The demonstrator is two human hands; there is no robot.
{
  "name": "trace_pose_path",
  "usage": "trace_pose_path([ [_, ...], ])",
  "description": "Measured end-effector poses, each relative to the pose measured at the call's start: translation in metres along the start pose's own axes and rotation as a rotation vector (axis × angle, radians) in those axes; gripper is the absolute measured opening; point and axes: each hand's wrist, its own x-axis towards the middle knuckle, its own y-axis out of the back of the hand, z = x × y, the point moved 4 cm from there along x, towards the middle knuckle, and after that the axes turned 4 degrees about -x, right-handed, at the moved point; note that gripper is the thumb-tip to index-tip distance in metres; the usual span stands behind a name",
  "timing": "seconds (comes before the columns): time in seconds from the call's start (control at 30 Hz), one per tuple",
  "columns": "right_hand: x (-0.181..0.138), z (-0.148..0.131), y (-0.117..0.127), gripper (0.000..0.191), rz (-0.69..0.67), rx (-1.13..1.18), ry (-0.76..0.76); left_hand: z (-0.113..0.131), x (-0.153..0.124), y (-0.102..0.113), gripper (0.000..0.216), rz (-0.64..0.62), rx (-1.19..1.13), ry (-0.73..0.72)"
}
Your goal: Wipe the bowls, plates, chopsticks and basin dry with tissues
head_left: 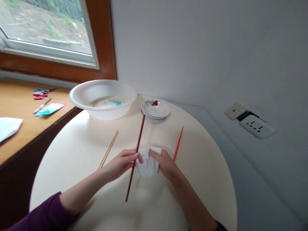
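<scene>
**Round cream bench under a corner window: two hands, one chopstick, one tissue**

Setting: round cream bench (192, 192) set against a white wall, with a wood-framed window (48, 32) at the far left and a wooden sill (21, 106) alongside the left edge.

Item 1. Left hand (121, 163), purple sleeve, near the bench centre. Fingers are closed in a pinch on the dark red chopstick (140, 135), which is held at about mid-length. Its far tip points toward the dishes and its near tip toward the near edge.

Item 2. Right hand (166, 165), just beside the left. Fingers are closed on a crumpled white tissue (149, 165), which is pressed against the held chopstick.

Item 3. Red chopstick (178, 143), lying flat toward the right edge, just beside the right hand.

Item 4. Pale bamboo chopsticks (108, 148), a pair, lying flat left of the left hand.

Item 5. White plastic basin (103, 88), at the far left edge.

Item 6. Small stacked dishes (155, 110), with a red motif, at the far edge just right of the basin.

Item 7. Wall socket (258, 126), low on the wall beyond the right edge.
</scene>
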Motion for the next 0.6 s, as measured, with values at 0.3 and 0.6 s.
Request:
trace_pose_path([
  [0.3,0.000,0.002,-0.002,0.038,0.107,-0.247,0.043,-0.003,-0.002,-0.013,0.026,-0.057,0.088,0.041],
  [0.6,0.006,-0.001,0.003,0.037,0.124,-0.267,0.174,-0.003,0.000,0.002,0.025,0.222,0.013,0.038],
])
